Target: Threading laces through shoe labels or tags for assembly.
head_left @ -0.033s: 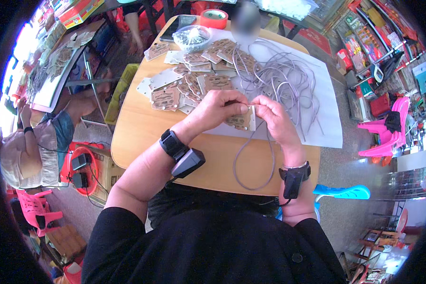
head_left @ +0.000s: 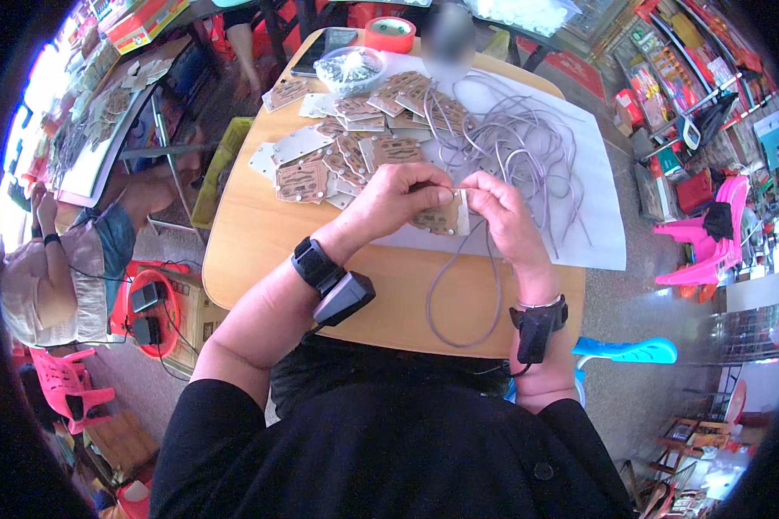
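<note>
Head view: L hand (head_left: pixel 400 197) pinches brown card (head_left: pixel 441 221) over desk (head_left: pixel 255 233), R hand (head_left: pixel 512 223) closed at card's top edge, seemingly on grey cord (head_left: pixel 499 296), prob. mid-threading or tying; next move likely needs steady card, snug pull

This looks like a small shop doubling as an assembly workshop, with brightly coloured packaged goods (head_left: pixel 659 89) stacked in tiers along the right. A wood-topped table (head_left: pixel 247 229) carries a heap of flat brown-printed pieces (head_left: pixel 392 154), a tangle of grey cord (head_left: pixel 528 158), a plastic bowl (head_left: pixel 346 87) of small parts (head_left: pixel 353 66) and a roll of red tape (head_left: pixel 388 44). At the left, a second worktable (head_left: pixel 86 177) holds more flat pieces (head_left: pixel 108 117) beside a seated person (head_left: pixel 52 290), and pink plastic chairs (head_left: pixel 710 235) stand on both sides.
</note>
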### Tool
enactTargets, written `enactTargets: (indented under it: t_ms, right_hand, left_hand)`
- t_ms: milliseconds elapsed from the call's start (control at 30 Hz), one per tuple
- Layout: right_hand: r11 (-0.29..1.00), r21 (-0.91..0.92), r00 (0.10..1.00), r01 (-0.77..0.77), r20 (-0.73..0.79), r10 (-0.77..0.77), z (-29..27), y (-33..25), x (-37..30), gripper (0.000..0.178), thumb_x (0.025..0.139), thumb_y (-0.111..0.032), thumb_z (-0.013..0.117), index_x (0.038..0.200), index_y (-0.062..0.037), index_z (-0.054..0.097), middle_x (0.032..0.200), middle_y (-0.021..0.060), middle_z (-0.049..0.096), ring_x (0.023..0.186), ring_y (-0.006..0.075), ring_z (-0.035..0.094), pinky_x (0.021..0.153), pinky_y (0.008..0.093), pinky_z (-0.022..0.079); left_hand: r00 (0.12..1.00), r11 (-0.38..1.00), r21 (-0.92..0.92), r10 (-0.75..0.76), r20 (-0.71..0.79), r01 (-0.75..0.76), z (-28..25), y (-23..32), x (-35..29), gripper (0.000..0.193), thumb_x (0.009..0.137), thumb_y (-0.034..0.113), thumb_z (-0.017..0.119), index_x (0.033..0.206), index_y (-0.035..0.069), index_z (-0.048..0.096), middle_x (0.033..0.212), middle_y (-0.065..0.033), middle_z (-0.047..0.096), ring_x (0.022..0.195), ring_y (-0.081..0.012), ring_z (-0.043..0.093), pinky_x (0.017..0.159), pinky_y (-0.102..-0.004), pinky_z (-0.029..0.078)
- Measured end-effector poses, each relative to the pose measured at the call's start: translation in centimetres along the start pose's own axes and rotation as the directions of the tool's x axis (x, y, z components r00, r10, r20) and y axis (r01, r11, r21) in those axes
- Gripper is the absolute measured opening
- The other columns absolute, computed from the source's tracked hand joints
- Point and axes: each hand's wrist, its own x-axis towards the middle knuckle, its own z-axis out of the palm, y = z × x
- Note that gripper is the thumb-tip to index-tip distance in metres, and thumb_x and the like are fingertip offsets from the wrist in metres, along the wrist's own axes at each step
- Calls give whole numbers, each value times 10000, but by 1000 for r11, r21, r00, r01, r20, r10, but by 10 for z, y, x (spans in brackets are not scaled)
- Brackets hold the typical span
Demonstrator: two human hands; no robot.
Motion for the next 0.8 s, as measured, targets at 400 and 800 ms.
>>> enactTargets:
  t_ms: [400,800]
  right_hand:
    - [970,-230,788,-79,-611,-81,-39,17,4,172,845,-176,624,853,-4,642,629,24,559,586,75,480,540,258,387]
    - [934,-342,837,-99,-536,-108,-37,19,5,205,843,-214,627,799,-15,637,635,95,606,559,153,555,540,309,422]
  left_hand:
    - [963,985,-46,-153,222,167,9,6,-3,184,908,208,593,899,36,658,727,40,594,686,-40,533,622,-229,460]
    - [998,783,619,42,46,-61,49,-12,-9,223,838,278,621,873,61,661,704,-127,654,640,-270,648,610,-377,517]
